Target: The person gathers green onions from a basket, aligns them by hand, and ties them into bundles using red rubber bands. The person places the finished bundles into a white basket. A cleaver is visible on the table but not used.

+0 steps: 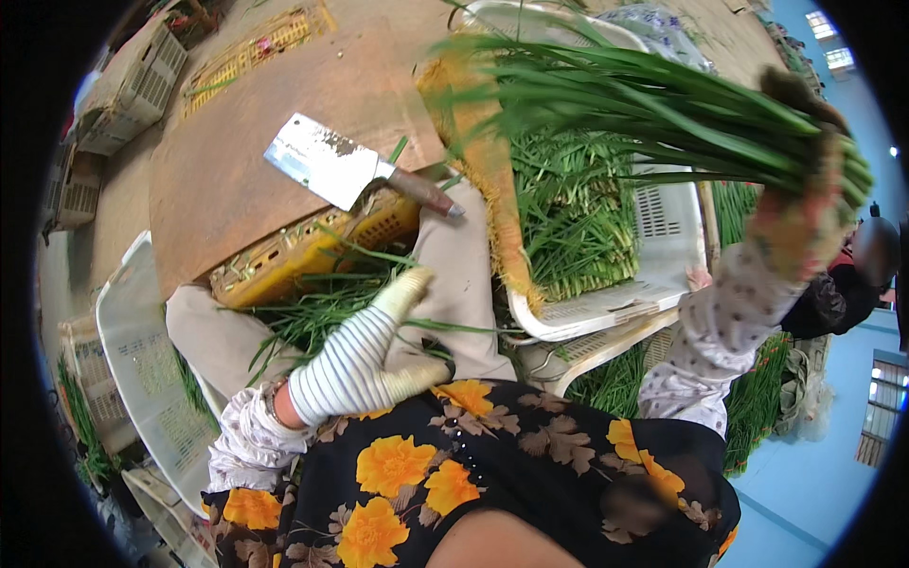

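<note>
My right hand (802,192), in a soiled patterned glove, is raised at the upper right and grips a bundle of long green leafy stalks (667,113) near their pale cut ends; the leaves point left. My left hand (362,348), in a striped white glove, is over my lap with thumb and fingers apart, holding nothing. Loose green leaves (305,323) lie between my knees beside it. A cleaver (327,160) with a wooden handle lies on the brown board (234,170), its handle reaching over my knee. Stacked green stalks (579,234) fill part of a white crate to the right.
The white plastic crate (603,319) has yellow matting (497,192) over its near side. A yellow crate (312,263) supports the board. Another white crate (153,383) stands at my left. A person in dark clothes (827,298) is at the far right, near more green bundles (760,397).
</note>
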Demonstrator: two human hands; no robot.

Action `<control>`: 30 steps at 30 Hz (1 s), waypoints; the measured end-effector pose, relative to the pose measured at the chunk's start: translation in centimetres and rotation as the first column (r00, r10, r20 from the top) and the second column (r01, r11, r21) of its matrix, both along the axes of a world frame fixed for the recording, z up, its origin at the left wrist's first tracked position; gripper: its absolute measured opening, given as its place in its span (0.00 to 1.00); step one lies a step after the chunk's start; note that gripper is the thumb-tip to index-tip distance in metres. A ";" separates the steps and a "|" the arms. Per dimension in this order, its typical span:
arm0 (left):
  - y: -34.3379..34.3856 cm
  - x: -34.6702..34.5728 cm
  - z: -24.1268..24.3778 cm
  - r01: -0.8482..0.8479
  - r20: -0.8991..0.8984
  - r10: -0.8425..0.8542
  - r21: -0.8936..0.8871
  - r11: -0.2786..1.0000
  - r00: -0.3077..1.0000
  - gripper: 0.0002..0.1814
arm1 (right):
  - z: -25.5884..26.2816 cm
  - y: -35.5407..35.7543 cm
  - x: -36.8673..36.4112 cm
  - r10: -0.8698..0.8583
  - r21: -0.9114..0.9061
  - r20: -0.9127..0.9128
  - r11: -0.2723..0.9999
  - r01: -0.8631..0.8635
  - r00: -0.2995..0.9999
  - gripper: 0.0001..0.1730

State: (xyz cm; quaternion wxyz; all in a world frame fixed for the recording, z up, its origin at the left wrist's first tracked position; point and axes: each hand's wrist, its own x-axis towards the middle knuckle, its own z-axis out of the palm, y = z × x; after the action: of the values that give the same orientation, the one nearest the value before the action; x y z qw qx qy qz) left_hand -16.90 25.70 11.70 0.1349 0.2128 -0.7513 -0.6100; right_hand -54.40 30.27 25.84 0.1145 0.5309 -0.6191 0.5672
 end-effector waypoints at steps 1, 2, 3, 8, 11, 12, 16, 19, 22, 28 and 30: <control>0.0 -0.6 0.7 0.084 -0.075 -0.079 0.054 0.995 0.994 0.48 | -2.0 -1.5 2.7 0.168 -0.006 -0.040 0.986 -0.168 0.985 0.19; 0.1 -2.0 1.8 0.216 -0.205 -0.148 0.370 0.904 0.968 0.51 | -2.8 -2.2 5.3 0.314 0.006 -0.095 0.949 -0.314 0.945 0.18; 0.7 -2.9 3.0 0.313 -0.311 -0.139 0.628 0.713 0.940 0.54 | -4.1 -3.6 8.2 0.484 0.017 -0.112 0.874 -0.485 0.868 0.18; -1.4 -8.5 -0.2 0.542 -0.421 0.473 0.827 -0.150 0.774 0.49 | -9.5 -0.2 14.9 0.730 0.368 -0.462 0.674 -0.641 0.503 0.19; -2.4 -8.9 0.0 0.490 -0.419 0.467 0.871 -0.034 0.779 0.49 | -10.1 0.9 16.1 0.843 0.393 -0.327 0.532 -0.750 0.427 0.21; -2.4 -9.2 0.5 0.440 -0.428 0.415 0.895 0.072 0.803 0.49 | -10.0 1.5 16.4 0.851 0.399 -0.299 0.522 -0.754 0.431 0.17; -2.9 -9.5 -0.5 0.594 -0.552 0.386 0.804 0.014 0.739 0.40 | -11.2 1.9 17.5 0.870 0.430 -0.344 0.481 -0.764 0.354 0.17; -4.2 -8.6 -0.2 0.404 -0.399 0.440 0.911 0.088 0.804 0.25 | -11.5 1.5 18.0 0.873 0.435 -0.358 0.470 -0.768 0.332 0.16; -6.4 -6.3 0.2 0.355 -0.439 0.526 0.899 0.258 0.729 0.16 | -10.7 1.5 16.9 0.935 0.482 -0.196 0.353 -0.802 0.294 0.14; -7.1 -3.5 1.8 0.126 -0.472 0.570 0.832 0.540 0.673 0.09 | -9.2 0.8 15.0 0.541 0.426 0.308 0.657 -0.621 0.783 0.34; -6.2 -4.1 1.5 0.030 -0.477 0.635 0.813 0.582 0.607 0.14 | -11.8 0.0 19.0 0.560 0.334 0.208 0.730 -0.596 0.802 0.35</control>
State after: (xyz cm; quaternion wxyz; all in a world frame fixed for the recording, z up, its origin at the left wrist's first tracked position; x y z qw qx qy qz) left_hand -21.01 19.50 13.22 0.4355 0.1240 -0.2486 -0.8563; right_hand -35.36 30.23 14.09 -0.2027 0.6821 -0.5259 0.4660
